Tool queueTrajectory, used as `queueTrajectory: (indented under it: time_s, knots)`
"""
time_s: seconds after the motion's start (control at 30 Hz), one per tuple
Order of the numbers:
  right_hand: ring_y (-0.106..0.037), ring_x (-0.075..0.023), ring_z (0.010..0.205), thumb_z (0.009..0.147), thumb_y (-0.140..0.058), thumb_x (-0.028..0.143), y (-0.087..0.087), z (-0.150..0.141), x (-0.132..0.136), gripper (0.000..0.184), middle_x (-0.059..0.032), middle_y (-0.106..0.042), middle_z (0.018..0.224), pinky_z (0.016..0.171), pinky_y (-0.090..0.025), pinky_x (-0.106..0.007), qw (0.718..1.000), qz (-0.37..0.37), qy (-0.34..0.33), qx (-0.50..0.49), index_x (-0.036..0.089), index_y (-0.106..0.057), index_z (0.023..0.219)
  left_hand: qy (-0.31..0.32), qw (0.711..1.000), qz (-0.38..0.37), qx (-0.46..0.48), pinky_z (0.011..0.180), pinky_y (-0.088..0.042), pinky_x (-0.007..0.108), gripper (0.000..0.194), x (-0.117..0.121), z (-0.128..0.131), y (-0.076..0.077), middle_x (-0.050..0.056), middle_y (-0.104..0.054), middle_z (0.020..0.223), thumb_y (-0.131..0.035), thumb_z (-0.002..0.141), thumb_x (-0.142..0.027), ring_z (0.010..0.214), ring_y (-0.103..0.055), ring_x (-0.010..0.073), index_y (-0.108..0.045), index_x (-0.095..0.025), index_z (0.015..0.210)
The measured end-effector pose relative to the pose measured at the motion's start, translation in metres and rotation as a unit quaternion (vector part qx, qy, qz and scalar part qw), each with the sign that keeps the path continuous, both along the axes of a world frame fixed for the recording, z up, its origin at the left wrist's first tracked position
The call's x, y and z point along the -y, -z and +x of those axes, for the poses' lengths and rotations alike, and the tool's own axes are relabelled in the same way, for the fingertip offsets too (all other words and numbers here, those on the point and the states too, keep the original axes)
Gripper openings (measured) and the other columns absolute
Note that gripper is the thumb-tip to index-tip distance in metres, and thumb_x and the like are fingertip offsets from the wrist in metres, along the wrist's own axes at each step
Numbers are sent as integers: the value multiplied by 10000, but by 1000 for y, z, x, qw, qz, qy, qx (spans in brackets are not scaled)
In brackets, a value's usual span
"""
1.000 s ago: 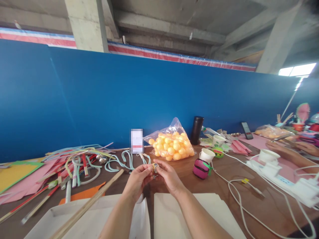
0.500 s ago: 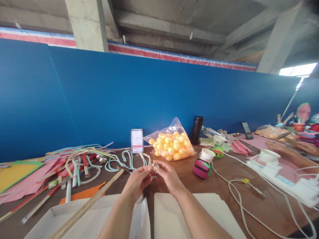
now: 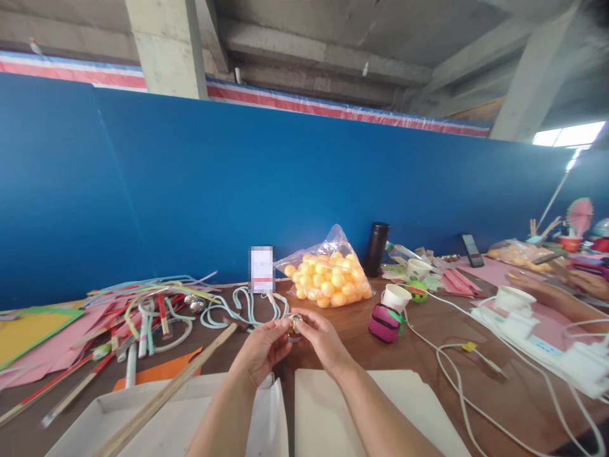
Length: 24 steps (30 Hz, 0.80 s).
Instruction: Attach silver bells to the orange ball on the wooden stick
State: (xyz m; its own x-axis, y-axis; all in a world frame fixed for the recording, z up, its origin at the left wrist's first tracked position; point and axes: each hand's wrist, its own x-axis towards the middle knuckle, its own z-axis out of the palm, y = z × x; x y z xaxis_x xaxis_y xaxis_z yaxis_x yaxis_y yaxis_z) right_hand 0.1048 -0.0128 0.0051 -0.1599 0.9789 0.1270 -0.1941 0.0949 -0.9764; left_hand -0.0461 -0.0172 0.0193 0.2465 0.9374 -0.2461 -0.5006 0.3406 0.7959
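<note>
Tabletop (image 3: pixel 354 352) fills the lower head view, and above it the left hand (image 3: pixel 261 350) and right hand (image 3: pixel 326 339) meet, both pinching a small shiny metallic piece (image 3: pixel 294 325) between their fingertips. Its exact shape is too small to tell. Just beyond sits a clear bag of orange balls (image 3: pixel 328 279), with a black bottle (image 3: pixel 376 249) beside it and a magenta pouch (image 3: pixel 384 324) to the right. A wooden strip (image 3: pixel 166 393) slants across the white tray (image 3: pixel 247 406) at left; cream sheets (image 3: pixel 371 412) lie under the right forearm. Another person's hand (image 3: pixel 528 284) shows far right.
</note>
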Motion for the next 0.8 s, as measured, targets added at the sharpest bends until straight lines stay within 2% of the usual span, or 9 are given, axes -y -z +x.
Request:
queueTrajectory:
  time_s: [0.43, 0.8]
  knots:
    - [-629, -203, 849, 769, -652, 395, 1, 0, -1, 365, -49, -703, 961, 680, -490, -281, 1000, -3, -16, -9, 218, -644, 1088, -23, 999, -31, -3, 547, -543, 196, 41, 2, 0, -4, -11, -574, 611, -670, 735, -137, 520, -537, 49, -651, -114, 762]
    - [-627, -202, 847, 782, -641, 387, 4, 0, -2, 361, -57, -696, 963, 679, -497, -292, 1000, -2, -15, -13, 212, -637, 1098, -21, 999, -31, -1, 579, -551, 214, 51, 2, 0, -5, -8, -573, 619, -675, 731, -143, 529, -534, 51, -653, -111, 764]
